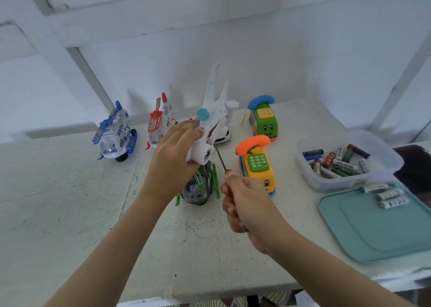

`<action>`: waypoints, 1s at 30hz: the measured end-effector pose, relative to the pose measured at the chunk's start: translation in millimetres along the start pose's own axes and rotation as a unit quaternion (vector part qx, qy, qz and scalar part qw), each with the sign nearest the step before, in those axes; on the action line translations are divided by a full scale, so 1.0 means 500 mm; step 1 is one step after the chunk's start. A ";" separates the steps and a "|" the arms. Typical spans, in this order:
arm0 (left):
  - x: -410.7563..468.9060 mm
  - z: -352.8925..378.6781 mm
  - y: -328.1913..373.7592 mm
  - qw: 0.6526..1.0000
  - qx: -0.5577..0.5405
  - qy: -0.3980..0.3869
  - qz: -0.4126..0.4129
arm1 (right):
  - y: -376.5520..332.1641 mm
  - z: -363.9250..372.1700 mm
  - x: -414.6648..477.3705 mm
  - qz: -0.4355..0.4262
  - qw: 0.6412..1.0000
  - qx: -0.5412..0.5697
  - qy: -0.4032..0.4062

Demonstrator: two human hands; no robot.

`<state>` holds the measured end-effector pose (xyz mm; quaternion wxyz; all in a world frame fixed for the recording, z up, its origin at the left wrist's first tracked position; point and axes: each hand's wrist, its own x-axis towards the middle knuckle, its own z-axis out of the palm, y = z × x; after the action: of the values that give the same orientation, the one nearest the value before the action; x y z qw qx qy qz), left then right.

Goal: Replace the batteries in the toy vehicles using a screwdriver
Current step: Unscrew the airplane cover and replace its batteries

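My left hand (173, 153) grips a white toy airplane (213, 122) and holds it tilted above the table, tail up. My right hand (245, 204) grips a screwdriver; its thin metal shaft (220, 158) points up-left to the plane's underside. The handle is hidden in my fist. Below the plane a green toy helicopter (200, 185) stands on the table. A clear plastic box (349, 162) at the right holds several batteries. Three white batteries (389, 195) lie on a teal lid (377, 227).
A blue toy helicopter (115, 134) and a red one (159, 125) stand at the back left. A green phone car (264, 120) and a yellow phone car (256, 164) stand to the right of my hands. A white toy car (222, 136) sits behind the plane. The white wall is close behind.
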<state>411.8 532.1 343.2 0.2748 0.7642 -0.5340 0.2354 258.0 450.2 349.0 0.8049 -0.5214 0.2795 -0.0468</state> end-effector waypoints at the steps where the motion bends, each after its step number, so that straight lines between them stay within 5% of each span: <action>1: 0.001 -0.001 0.000 1.000 -0.001 0.000 -0.001 | -0.002 0.000 -0.001 0.000 1.000 -0.005 -0.002; 22: 0.015 -0.005 0.015 1.000 0.002 0.008 -0.022 | -0.003 -0.001 0.019 0.005 1.000 -0.009 0.013; 30: 0.022 -0.018 0.010 0.996 0.001 0.068 -0.060 | -0.021 -0.059 0.029 -0.012 0.998 -0.063 0.013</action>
<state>409.7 529.1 357.7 0.3236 0.7772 -0.4669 0.2707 257.9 415.9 343.6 0.7660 -0.5738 0.2860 -0.0460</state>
